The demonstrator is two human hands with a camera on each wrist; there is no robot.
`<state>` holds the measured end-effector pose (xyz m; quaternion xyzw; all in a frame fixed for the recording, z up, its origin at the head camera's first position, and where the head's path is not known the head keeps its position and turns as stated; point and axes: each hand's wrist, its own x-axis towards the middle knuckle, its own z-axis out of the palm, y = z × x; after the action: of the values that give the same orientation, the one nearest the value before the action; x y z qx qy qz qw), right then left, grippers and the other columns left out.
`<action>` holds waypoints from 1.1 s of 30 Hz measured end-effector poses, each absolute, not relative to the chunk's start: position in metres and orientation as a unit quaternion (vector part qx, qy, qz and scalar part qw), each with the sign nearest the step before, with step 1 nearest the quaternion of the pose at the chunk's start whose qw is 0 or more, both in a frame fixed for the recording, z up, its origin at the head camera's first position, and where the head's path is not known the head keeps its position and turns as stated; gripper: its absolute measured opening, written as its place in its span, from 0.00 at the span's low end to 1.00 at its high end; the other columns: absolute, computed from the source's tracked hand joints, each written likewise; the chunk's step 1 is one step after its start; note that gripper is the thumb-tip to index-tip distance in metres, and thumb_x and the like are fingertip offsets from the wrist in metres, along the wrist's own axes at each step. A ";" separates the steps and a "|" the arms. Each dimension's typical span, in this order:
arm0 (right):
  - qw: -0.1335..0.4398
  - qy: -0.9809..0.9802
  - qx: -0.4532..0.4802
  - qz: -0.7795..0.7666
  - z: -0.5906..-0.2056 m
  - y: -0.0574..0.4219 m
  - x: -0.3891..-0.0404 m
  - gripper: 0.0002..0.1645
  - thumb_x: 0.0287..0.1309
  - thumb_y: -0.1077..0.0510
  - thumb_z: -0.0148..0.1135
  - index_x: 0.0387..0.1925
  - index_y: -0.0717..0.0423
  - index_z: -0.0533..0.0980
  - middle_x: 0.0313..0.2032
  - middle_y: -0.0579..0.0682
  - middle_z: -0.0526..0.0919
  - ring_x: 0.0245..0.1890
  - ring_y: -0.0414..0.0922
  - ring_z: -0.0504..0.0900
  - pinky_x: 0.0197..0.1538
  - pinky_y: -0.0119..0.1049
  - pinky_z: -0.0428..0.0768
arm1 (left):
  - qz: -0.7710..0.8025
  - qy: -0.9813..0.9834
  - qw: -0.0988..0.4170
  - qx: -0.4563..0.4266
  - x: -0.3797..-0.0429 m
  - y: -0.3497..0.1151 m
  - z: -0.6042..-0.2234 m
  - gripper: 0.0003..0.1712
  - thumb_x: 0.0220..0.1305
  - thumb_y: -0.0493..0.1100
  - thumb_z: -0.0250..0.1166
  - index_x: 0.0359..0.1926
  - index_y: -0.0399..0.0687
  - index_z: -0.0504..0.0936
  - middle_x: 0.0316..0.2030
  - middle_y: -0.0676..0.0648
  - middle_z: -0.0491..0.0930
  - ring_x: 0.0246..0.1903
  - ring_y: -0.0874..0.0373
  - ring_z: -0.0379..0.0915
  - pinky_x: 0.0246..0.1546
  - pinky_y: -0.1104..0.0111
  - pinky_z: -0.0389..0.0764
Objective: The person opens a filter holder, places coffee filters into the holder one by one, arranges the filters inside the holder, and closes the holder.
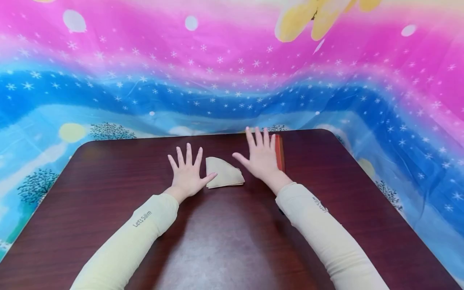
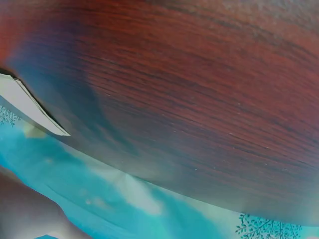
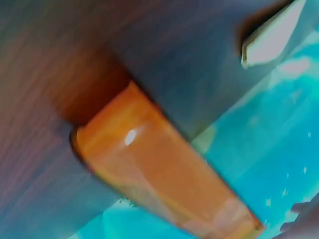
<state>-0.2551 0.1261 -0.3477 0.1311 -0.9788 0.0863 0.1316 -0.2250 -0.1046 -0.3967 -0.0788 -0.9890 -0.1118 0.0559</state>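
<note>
A small stack of beige, fan-shaped coffee filter papers (image 1: 224, 174) lies mid-table, between the two hands. Just left of it, my left hand (image 1: 186, 176) is held with fingers spread, and its thumb overlaps the papers' edge in the head view; whether it touches them I cannot tell. My right hand (image 1: 264, 160) also has its fingers spread, above an orange-red box (image 1: 280, 155) that it partly covers. The box (image 3: 164, 164) shows more fully in the right wrist view, with the papers (image 3: 274, 37) beyond. Neither hand grips anything.
The dark brown wooden table (image 1: 224, 233) has rounded far corners. Behind and around it hangs a pink and blue cloth (image 1: 232, 80) printed with snowflakes and trees, close against the table's far edge.
</note>
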 end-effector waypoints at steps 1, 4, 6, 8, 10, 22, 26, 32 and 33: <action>0.135 -0.980 0.118 0.090 -0.345 0.130 -0.257 0.53 0.57 0.27 0.47 0.73 0.49 0.43 0.72 0.60 0.47 0.73 0.61 0.36 0.70 0.61 0.35 | -0.113 -0.989 0.057 -0.079 -0.225 -0.104 -0.396 0.56 0.55 0.78 0.46 0.74 0.55 0.37 0.73 0.37 0.27 0.69 0.32 0.16 0.62 0.34 0.24; 0.131 -0.983 0.076 0.104 -0.339 0.143 -0.262 0.53 0.58 0.29 0.47 0.73 0.52 0.43 0.72 0.62 0.47 0.72 0.62 0.37 0.70 0.62 0.36 | -0.117 -0.988 0.058 -0.079 -0.225 -0.104 -0.396 0.56 0.55 0.78 0.46 0.74 0.55 0.37 0.73 0.38 0.27 0.69 0.32 0.17 0.62 0.34 0.24; 0.125 -0.984 0.048 0.113 -0.337 0.152 -0.264 0.52 0.59 0.32 0.51 0.72 0.55 0.44 0.71 0.64 0.47 0.72 0.64 0.40 0.70 0.62 0.40 | -0.119 -0.988 0.058 -0.079 -0.225 -0.104 -0.396 0.56 0.55 0.77 0.46 0.74 0.55 0.37 0.73 0.38 0.27 0.69 0.32 0.17 0.62 0.34 0.24; 0.116 -0.985 0.021 0.125 -0.336 0.160 -0.267 0.51 0.59 0.38 0.54 0.71 0.59 0.45 0.70 0.66 0.48 0.70 0.65 0.46 0.70 0.61 0.47 | -0.121 -0.988 0.059 -0.079 -0.224 -0.104 -0.396 0.56 0.55 0.77 0.47 0.74 0.55 0.38 0.73 0.37 0.28 0.69 0.32 0.17 0.62 0.34 0.24; 0.100 -0.986 -0.001 0.130 -0.335 0.168 -0.269 0.48 0.60 0.43 0.56 0.70 0.62 0.47 0.68 0.67 0.53 0.67 0.64 0.55 0.67 0.58 0.58 | -0.122 -0.988 0.057 -0.077 -0.224 -0.105 -0.396 0.56 0.55 0.77 0.47 0.74 0.54 0.39 0.73 0.37 0.28 0.69 0.31 0.18 0.62 0.34 0.25; 0.024 -0.996 -0.005 0.091 -0.321 0.182 -0.260 0.42 0.60 0.48 0.58 0.70 0.56 0.53 0.53 0.64 0.75 0.38 0.55 0.80 0.36 0.49 0.81 | -0.152 -0.984 0.050 -0.072 -0.221 -0.109 -0.394 0.54 0.57 0.75 0.46 0.74 0.51 0.41 0.73 0.37 0.29 0.70 0.31 0.19 0.63 0.35 0.24; 0.006 -0.997 0.012 0.071 -0.317 0.186 -0.255 0.42 0.59 0.46 0.59 0.70 0.52 0.55 0.47 0.62 0.79 0.31 0.52 0.79 0.27 0.43 0.80 | -0.172 -0.981 0.054 -0.075 -0.220 -0.111 -0.392 0.52 0.58 0.74 0.47 0.73 0.50 0.45 0.73 0.37 0.31 0.70 0.32 0.21 0.63 0.35 0.25; -0.028 -0.992 0.080 0.098 -0.309 0.192 -0.245 0.41 0.57 0.51 0.62 0.69 0.52 0.57 0.46 0.62 0.80 0.41 0.55 0.80 0.38 0.48 0.82 | -0.188 -0.976 0.064 -0.095 -0.217 -0.110 -0.386 0.50 0.60 0.72 0.47 0.72 0.48 0.49 0.73 0.37 0.36 0.71 0.34 0.26 0.65 0.36 0.30; -0.036 -0.989 0.095 0.104 -0.308 0.193 -0.243 0.41 0.56 0.52 0.63 0.68 0.52 0.58 0.48 0.61 0.80 0.42 0.55 0.80 0.41 0.49 0.82 | -0.190 -0.975 0.065 -0.099 -0.217 -0.109 -0.384 0.49 0.60 0.72 0.48 0.72 0.48 0.50 0.73 0.37 0.37 0.71 0.35 0.27 0.65 0.36 0.31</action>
<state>-0.2432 0.1928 -0.3076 0.0950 -0.9894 0.1041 -0.0364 -0.2166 -0.1093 -0.3839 -0.0988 -0.9746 -0.1904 0.0648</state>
